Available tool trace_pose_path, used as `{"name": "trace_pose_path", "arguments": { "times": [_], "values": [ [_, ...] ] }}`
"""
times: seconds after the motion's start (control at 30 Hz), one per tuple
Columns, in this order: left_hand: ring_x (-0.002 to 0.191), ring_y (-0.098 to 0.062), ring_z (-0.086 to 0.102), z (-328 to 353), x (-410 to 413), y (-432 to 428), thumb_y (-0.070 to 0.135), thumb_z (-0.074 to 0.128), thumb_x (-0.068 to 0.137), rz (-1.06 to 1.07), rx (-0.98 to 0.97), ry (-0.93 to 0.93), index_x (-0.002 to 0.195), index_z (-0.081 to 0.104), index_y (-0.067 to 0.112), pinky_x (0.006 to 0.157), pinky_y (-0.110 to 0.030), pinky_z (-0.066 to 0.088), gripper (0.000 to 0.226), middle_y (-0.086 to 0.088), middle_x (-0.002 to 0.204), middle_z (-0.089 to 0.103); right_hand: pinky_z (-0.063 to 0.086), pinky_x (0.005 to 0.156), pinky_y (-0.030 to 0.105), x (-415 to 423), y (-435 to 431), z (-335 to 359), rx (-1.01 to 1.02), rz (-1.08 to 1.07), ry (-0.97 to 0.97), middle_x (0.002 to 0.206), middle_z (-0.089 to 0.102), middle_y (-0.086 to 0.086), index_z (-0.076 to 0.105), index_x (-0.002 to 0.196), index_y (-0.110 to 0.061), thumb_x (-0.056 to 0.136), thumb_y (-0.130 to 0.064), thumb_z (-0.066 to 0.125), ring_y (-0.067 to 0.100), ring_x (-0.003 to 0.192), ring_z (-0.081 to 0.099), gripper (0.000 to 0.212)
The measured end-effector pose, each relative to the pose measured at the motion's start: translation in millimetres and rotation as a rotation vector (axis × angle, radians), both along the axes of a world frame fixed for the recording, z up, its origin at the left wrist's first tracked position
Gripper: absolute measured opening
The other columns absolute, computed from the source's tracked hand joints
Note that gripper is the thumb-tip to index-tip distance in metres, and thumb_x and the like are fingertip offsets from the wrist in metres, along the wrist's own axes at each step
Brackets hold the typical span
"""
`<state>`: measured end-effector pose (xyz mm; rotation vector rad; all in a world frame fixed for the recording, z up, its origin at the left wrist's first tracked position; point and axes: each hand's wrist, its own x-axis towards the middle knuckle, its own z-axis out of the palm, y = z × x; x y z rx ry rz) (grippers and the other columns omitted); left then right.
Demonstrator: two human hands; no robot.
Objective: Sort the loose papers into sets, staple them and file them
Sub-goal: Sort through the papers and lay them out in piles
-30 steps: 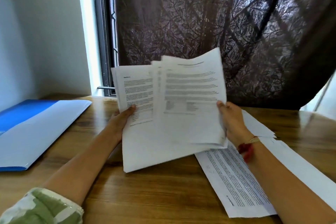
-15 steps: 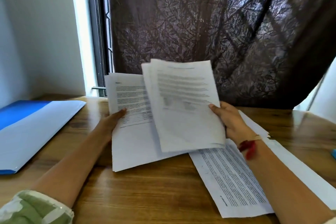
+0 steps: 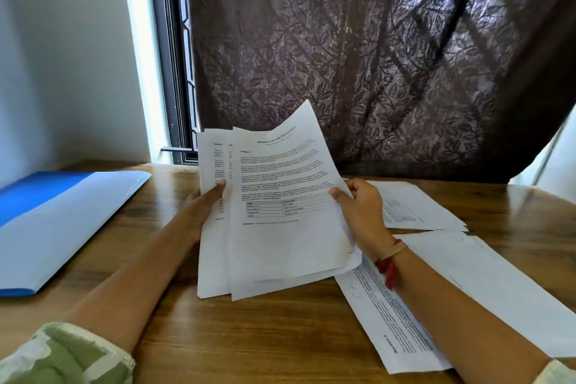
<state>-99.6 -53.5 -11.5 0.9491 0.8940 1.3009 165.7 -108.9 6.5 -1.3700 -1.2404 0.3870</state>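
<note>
Both hands are up over the table (image 3: 249, 337), with a fanned stack of papers (image 3: 280, 246) clamped between them. The left hand (image 3: 199, 215) grips the stack's left edge. Its thumb lies flat on the printed face and its other fingers are hidden behind the sheets. The right hand (image 3: 363, 215) pinches the right edge of the front page. Its thumb is on the front, touching the small printed grid, and its fingers are curled round the back. The front page tilts, its top corner leaning away to the right. Two more pages peek out from behind it on the left thumb's side. The stack's lower edges hang down near the wood; I cannot tell whether they touch it.

Well out beyond the left fingers a blue folder (image 3: 62, 221) lies flat on the table. Just past the right knuckles sits a pile (image 3: 417, 206) of printed pages. Under the right wrist, which wears a red thread (image 3: 388, 268), a printed sheet (image 3: 389, 327) lies flat, overlapped by a blank page (image 3: 498, 290) outside the forearm. Behind the fingertips hangs a dark leafy curtain (image 3: 374, 56).
</note>
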Motion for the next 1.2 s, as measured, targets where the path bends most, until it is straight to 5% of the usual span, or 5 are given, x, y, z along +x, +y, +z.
{"name": "trace_pose_path", "arguments": {
  "times": [0.33,0.57,0.83,1.03,1.2],
  "values": [
    [0.083,-0.026,0.07,0.3,-2.8,0.4,0.022,0.063,0.089,-0.007,0.013,0.017,0.12,0.061,0.012,0.058,-0.037,0.06,0.032,-0.016,0.117,0.067,0.045,0.06,0.016,-5.2,0.4,-2.6,-0.043,0.09,0.136,0.091,0.067,0.002,0.064,0.089,-0.012,0.095,-0.02,0.058,0.014,0.08,0.063,0.012],
    [0.098,-0.033,0.067,-0.2,-3.8,2.1,0.011,0.066,0.085,-0.01,0.006,-0.007,0.127,0.058,0.009,0.067,-0.043,0.061,0.043,-0.016,0.119,0.066,0.055,0.088,0.034,0.1,2.4,-1.3,-0.169,0.255,0.243,0.097,0.074,0.005,0.072,0.093,-0.009,0.097,-0.025,0.054,0.022,0.094,0.069,0.024],
    [0.092,-0.029,0.07,-0.5,-5.8,4.7,0.007,0.064,0.088,0.053,0.012,0.011,0.118,0.061,0.012,0.067,-0.041,0.061,0.03,-0.011,0.108,0.07,0.049,0.068,0.022,17.0,-4.3,18.1,-0.148,0.187,0.209,0.094,0.069,0.004,0.07,0.095,-0.017,0.098,-0.031,0.051,0.015,0.082,0.063,0.024],
    [0.08,-0.022,0.07,-1.7,-20.4,10.8,0.007,0.064,0.088,0.241,-0.014,-0.067,0.108,0.059,0.016,0.066,-0.04,0.057,0.023,-0.004,0.099,0.069,0.057,0.064,0.025,21.8,-15.5,31.1,-0.341,0.606,0.572,0.084,0.071,0.006,0.068,0.104,-0.012,0.084,-0.059,0.047,0.013,0.07,0.067,0.055],
    [0.084,-0.021,0.065,-2.0,-19.0,8.6,0.008,0.061,0.091,0.368,-0.031,-0.116,0.103,0.055,0.02,0.071,-0.038,0.052,0.018,-0.001,0.097,0.066,0.058,0.077,0.03,0.7,-21.2,28.0,-0.272,0.84,0.523,0.115,0.067,0.013,0.055,0.125,-0.014,0.058,-0.061,0.078,0.028,0.1,0.068,0.085]
  ]
}}
